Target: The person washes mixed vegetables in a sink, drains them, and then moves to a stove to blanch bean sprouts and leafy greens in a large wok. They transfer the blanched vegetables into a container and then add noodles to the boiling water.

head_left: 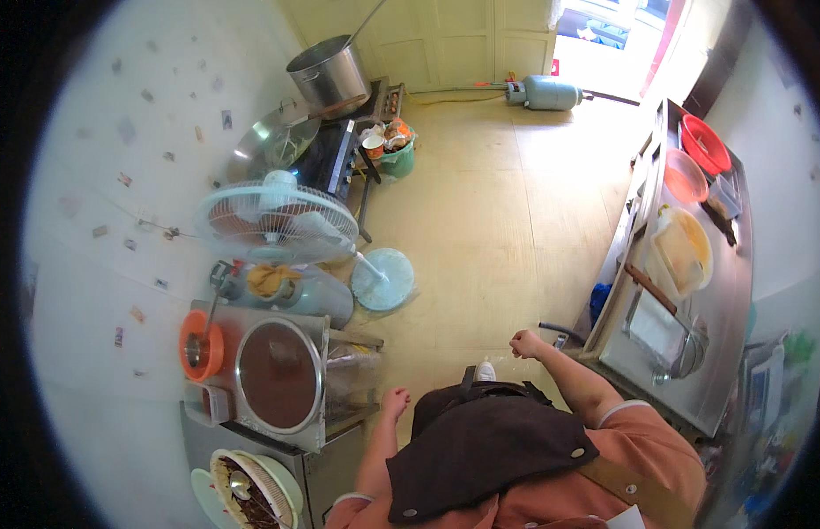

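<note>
My left hand [396,402] hangs loosely curled at my left side, with nothing visible in it. It is nearest a metal stand [317,423] that holds a round steel-rimmed pot of smooth brown liquid [277,375]. My right hand [526,344] is held out in a loose fist over the floor, also with nothing visible in it. Just right of it, a dark hose end [560,328] sticks out by the corner of the steel counter [707,390]. A dark apron [489,456] covers my front, and one white shoe [485,371] shows below.
On the left stand an orange basin [215,350], a pedestal fan [277,221], a wok [271,142] and a tall stockpot [327,73]. A full waste bin [399,159] and a gas cylinder [552,92] are farther off. A cleaver [651,289] lies on the right counter near basins.
</note>
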